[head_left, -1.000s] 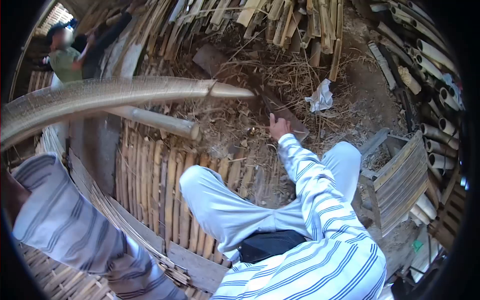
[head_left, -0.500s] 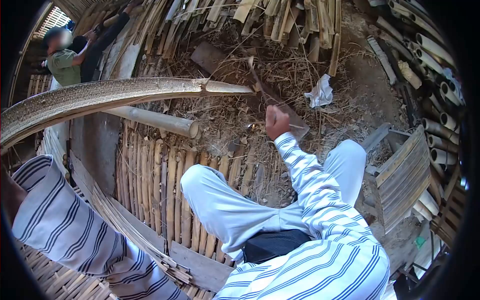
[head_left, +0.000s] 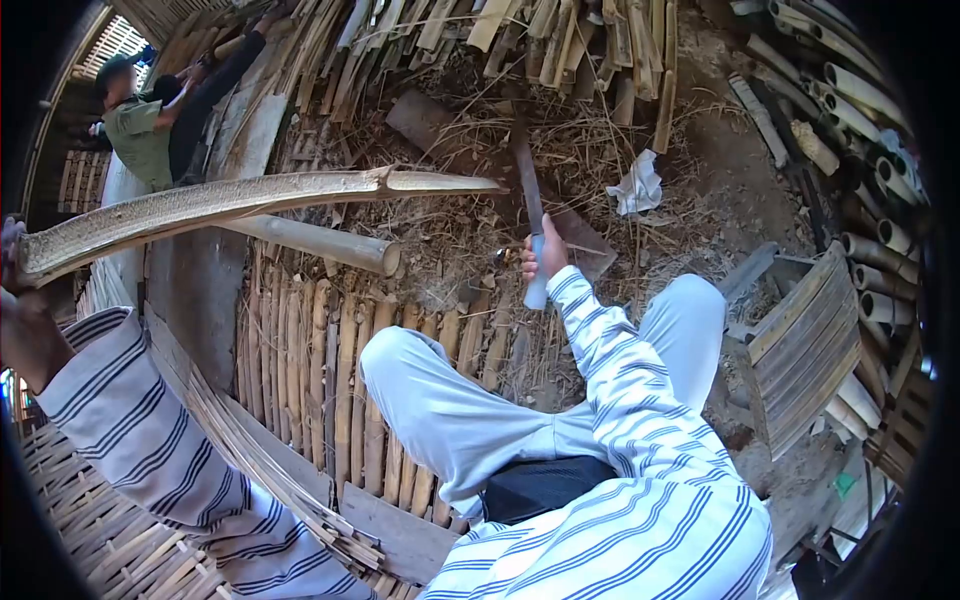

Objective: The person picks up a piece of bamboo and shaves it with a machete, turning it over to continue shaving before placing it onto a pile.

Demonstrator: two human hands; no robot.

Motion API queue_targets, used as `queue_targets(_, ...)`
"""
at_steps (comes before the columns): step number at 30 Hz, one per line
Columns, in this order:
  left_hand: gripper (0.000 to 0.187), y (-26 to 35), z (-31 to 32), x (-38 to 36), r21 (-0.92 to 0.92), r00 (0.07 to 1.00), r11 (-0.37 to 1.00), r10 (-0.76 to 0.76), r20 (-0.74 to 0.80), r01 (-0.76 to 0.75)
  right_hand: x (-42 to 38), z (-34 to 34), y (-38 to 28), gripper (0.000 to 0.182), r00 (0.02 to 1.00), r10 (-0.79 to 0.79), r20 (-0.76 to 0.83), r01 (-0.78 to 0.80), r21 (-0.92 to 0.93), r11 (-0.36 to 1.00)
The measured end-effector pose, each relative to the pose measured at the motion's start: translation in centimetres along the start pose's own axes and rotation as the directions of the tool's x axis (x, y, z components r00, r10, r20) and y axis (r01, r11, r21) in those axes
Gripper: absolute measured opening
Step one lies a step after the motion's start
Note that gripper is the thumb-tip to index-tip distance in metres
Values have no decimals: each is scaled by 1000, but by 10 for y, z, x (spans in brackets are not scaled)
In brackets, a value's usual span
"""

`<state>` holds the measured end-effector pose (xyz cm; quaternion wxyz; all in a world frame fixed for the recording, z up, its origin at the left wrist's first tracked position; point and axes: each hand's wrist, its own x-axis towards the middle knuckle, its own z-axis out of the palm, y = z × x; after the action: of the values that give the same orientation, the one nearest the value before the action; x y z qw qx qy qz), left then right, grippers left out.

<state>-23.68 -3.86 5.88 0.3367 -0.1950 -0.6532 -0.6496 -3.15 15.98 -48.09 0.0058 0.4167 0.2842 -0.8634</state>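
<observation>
My left hand (head_left: 28,335), at the far left edge, is closed around the near end of a long split bamboo strip (head_left: 250,197). The strip reaches across to the middle of the view, its pale inner side showing and its far end narrowing to a tip. My right hand (head_left: 548,252) grips the light blue handle of a machete (head_left: 528,172) in front of my knees. Its long blade points away from me, just right of the strip's tip, and its far end is hard to make out against the dark litter.
A round bamboo pole (head_left: 320,243) lies under the strip. Split bamboo (head_left: 590,45) is piled ahead, and cut poles (head_left: 870,255) are stacked at right. A white crumpled sheet (head_left: 637,185) lies on the littered ground. Another person (head_left: 140,130) is at upper left.
My right hand has turned, so the machete's blade now points straight away from me and its handle shows. My left hand has come further into view with the strip's near end.
</observation>
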Motion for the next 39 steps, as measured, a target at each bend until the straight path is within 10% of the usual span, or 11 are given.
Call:
queue_targets(6,30,4,-2,7,-115,987,991,80,139,-64,-55,41,-36,51,456,-883,113,524,-836,164)
queue_targets(10,27,10,4,2,-101,975,987,138,175,-122,-48,32,10,42,382,-923,57,514,-843,160)
queue_targets(18,19,3,3,2,-76,960,976,216,178,-206,5,-25,61,66,804,-514,-299,-41,-890,453)
queue_targets(22,22,-2,-3,4,-154,974,977,169,154,-145,1,-28,54,64,960,236,-150,-235,25,972)
queue_targets(26,22,-30,-35,30,-194,987,979,95,126,-69,-32,20,20,58,950,-165,-266,110,-209,972)
queue_targets(29,56,-43,-66,61,32,998,998,50,31,-51,-46,24,-9,54,690,-722,-59,441,-756,483)
queue_targets(32,52,-6,-24,21,48,1000,999,-3,-14,4,-114,74,-47,64,798,-599,-72,367,-729,577)
queue_targets(33,41,-37,-58,51,-22,905,962,263,335,-272,-128,82,-53,58,801,-598,-32,406,-707,580)
queue_targets(36,24,-9,-45,73,-93,886,947,322,333,-309,-203,123,-86,52,614,-785,81,582,-719,380)
queue_targets(38,16,2,-26,101,-480,632,870,307,711,117,-215,122,-85,49,620,-771,146,609,-708,356)
queue_targets(39,10,9,-8,79,-399,700,917,298,649,-20,-223,121,-86,49,699,-702,136,565,-707,425)
